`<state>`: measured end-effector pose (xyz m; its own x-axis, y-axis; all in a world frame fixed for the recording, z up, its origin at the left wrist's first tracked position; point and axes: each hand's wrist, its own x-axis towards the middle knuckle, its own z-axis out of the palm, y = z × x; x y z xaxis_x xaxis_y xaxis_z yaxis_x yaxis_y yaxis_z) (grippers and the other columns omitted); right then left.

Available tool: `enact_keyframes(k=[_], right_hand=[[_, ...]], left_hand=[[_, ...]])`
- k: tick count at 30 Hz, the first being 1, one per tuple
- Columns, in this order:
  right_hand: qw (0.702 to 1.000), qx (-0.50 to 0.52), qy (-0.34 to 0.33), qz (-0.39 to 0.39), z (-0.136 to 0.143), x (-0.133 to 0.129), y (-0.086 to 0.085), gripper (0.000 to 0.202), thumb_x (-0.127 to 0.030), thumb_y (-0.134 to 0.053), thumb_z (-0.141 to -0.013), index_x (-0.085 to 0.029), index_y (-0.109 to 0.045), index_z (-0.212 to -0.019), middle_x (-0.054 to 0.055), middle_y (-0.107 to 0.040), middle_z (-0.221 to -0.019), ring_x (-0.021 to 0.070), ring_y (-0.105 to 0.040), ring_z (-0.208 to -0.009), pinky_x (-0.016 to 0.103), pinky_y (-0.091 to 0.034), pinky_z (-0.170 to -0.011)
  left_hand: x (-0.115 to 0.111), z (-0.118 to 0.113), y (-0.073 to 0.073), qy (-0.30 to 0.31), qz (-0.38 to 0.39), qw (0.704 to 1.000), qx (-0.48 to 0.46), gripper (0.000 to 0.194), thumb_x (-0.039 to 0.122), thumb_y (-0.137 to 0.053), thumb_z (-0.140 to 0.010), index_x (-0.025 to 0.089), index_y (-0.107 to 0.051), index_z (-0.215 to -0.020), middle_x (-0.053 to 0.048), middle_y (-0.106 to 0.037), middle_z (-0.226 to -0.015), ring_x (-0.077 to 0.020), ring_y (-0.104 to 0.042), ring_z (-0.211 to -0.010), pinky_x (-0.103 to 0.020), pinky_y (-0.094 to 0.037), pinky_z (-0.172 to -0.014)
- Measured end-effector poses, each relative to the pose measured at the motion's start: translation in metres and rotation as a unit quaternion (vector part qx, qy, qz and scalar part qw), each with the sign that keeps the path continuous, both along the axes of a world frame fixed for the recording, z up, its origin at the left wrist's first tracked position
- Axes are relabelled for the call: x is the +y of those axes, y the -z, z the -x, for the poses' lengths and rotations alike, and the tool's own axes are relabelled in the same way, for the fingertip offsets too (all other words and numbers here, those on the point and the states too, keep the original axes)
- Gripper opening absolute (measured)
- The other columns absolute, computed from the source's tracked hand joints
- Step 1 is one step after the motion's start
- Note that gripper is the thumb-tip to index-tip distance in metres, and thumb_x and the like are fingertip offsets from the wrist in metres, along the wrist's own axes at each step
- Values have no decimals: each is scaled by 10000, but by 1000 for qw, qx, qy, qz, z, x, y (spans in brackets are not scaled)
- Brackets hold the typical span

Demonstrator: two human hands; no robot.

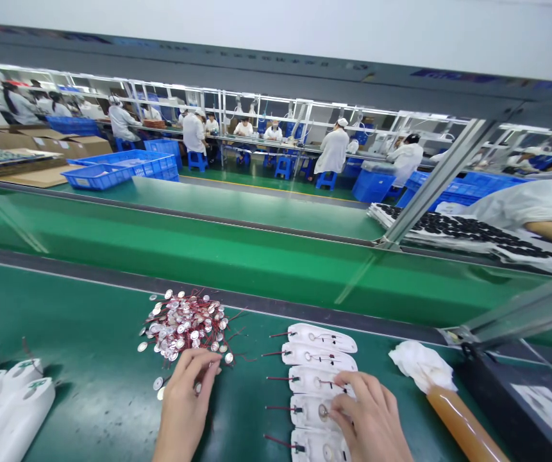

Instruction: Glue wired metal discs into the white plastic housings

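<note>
Right of the pile [186, 324], a disc [323, 411] is being grasped, best kept level, by the right hand [374, 414], the left hand's [183, 401] grip being impossible to tell.

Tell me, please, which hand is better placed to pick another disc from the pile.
Probably the left: the left hand is at the near edge of the pile of wired discs, while the right hand is over the row of white shells, farther off.
</note>
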<state>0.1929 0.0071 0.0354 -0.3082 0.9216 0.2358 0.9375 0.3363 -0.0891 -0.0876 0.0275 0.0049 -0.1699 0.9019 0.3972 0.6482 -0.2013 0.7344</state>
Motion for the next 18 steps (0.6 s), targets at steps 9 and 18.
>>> enact_keyframes(k=[9, 18], right_hand=[[999, -36, -16, -19, 4, 3, -10, 254, -52, -493, -757, -238, -625, -644, 71, -562, -1097, 324, -438, -1060, 494, -385, -792], [994, -80, -68, 19, 11, -1, -14, 298, 33, -470, -685, -232, -607, -673, 53, -551, -1144, 349, -422, -1120, 539, -341, -834]], left_hand=[[3, 4, 4, 2, 8, 996, -89, 213, 415, -565, -794, 248, -697, -782, -34, -638, -899, -161, -661, -783, -230, -582, -639], [2, 2, -5, -20, 25, 987, -160, 231, 438, -594, -766, 230, -693, -787, -31, -654, -874, -167, -654, -766, -247, -582, -639]])
